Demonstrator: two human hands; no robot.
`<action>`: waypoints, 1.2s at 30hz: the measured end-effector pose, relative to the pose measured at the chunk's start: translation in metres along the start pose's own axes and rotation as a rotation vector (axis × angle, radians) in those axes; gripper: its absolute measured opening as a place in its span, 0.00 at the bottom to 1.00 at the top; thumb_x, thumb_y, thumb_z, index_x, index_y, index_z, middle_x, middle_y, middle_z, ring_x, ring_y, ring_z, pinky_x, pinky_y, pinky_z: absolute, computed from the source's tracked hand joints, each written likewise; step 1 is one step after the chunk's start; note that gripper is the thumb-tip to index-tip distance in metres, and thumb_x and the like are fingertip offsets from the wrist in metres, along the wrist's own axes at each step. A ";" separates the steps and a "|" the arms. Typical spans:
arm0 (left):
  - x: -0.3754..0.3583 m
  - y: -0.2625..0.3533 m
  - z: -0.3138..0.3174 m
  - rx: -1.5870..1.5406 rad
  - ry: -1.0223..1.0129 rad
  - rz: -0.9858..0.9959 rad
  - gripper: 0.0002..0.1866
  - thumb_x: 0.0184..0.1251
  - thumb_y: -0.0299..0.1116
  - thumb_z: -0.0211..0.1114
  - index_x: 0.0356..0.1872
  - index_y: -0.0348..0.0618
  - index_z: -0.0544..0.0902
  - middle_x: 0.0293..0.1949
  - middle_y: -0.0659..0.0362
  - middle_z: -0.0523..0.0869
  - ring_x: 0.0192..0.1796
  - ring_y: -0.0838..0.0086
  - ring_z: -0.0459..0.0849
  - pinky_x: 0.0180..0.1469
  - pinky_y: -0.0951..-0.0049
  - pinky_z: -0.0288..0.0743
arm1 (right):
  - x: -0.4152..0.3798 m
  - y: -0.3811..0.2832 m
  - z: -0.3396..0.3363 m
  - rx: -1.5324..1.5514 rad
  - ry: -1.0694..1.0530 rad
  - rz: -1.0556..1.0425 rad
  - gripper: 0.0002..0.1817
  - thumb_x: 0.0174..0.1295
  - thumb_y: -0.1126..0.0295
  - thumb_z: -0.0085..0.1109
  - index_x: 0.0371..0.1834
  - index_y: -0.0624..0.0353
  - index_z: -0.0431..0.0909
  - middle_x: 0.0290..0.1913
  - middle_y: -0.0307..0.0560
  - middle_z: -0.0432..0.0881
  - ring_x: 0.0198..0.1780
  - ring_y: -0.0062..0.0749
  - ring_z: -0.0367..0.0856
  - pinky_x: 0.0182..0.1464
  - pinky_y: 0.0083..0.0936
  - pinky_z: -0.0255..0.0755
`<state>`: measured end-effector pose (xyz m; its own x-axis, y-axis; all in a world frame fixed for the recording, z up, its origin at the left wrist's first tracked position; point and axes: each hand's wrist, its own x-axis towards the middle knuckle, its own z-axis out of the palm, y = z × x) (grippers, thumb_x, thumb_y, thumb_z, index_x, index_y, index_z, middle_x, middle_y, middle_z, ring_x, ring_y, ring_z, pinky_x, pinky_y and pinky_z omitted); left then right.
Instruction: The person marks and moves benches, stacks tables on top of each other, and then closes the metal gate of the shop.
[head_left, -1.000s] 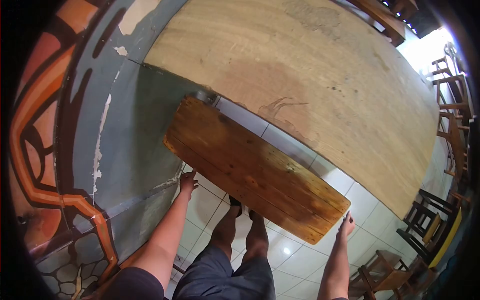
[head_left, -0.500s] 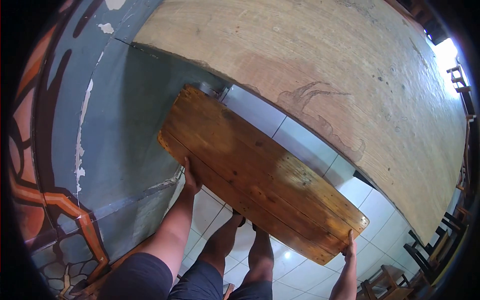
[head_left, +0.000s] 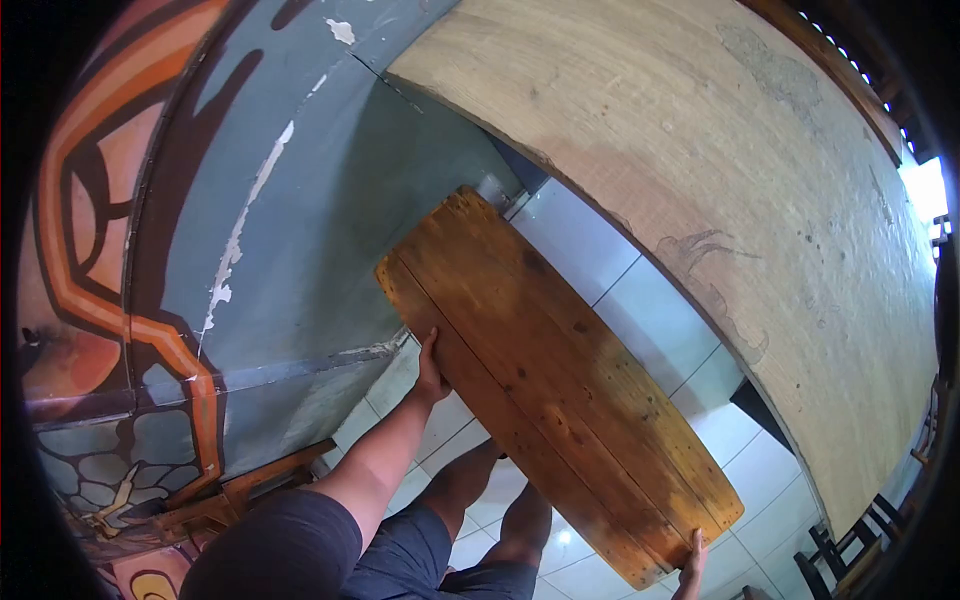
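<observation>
A long brown wooden board [head_left: 560, 390], made of several planks with tapered ends, slants across the middle of the view. Its top face is toward me; what lies beneath it is hidden. My left hand [head_left: 432, 370] grips the near long edge close to the wall-side end, thumb on the top face and fingers out of sight below. At the lower right end, my right hand [head_left: 694, 560] clasps the corner, its thumb also on top. The board is held in front of my legs, beside the big pale wooden table [head_left: 700, 130].
A grey wall [head_left: 300, 230] with peeling paint and an orange mural [head_left: 85, 280] rises at the left. White floor tiles [head_left: 650, 300] show around the board. Dark chairs [head_left: 850, 550] stand at the lower right, and a wooden frame [head_left: 240, 495] sits by the wall.
My view has turned, so wall and table sit further right. The board is tilted more steeply, its right end lower in view. Both hands keep their hold.
</observation>
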<state>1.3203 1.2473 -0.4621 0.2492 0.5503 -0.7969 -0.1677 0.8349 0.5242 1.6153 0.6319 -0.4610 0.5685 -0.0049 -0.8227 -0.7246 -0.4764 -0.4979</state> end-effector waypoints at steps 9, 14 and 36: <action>-0.044 0.007 0.021 0.137 0.029 -0.058 0.43 0.54 0.62 0.58 0.68 0.47 0.62 0.68 0.57 0.66 0.68 0.61 0.64 0.69 0.53 0.55 | -0.046 -0.037 -0.028 -0.057 -0.095 -0.126 0.31 0.57 0.51 0.64 0.54 0.66 0.72 0.48 0.47 0.79 0.46 0.32 0.78 0.50 0.29 0.72; -0.082 0.008 0.028 0.159 0.115 -0.077 0.38 0.53 0.59 0.59 0.62 0.46 0.68 0.60 0.56 0.74 0.62 0.61 0.72 0.64 0.56 0.65 | -0.105 -0.069 -0.060 -0.096 -0.044 0.031 0.25 0.54 0.56 0.67 0.45 0.68 0.79 0.40 0.44 0.81 0.39 0.28 0.79 0.44 0.25 0.74; -0.371 0.194 0.227 0.108 -0.449 0.346 0.36 0.70 0.58 0.49 0.68 0.41 0.60 0.69 0.57 0.63 0.70 0.67 0.60 0.71 0.65 0.48 | -0.323 -0.271 -0.204 0.285 -0.181 -0.157 0.35 0.68 0.45 0.44 0.68 0.62 0.63 0.63 0.53 0.69 0.60 0.39 0.72 0.65 0.38 0.64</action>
<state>1.4121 1.2057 0.0031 0.5812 0.7195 -0.3802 -0.2195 0.5885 0.7781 1.7070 0.5834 -0.0044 0.6214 0.2163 -0.7530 -0.7282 -0.1951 -0.6570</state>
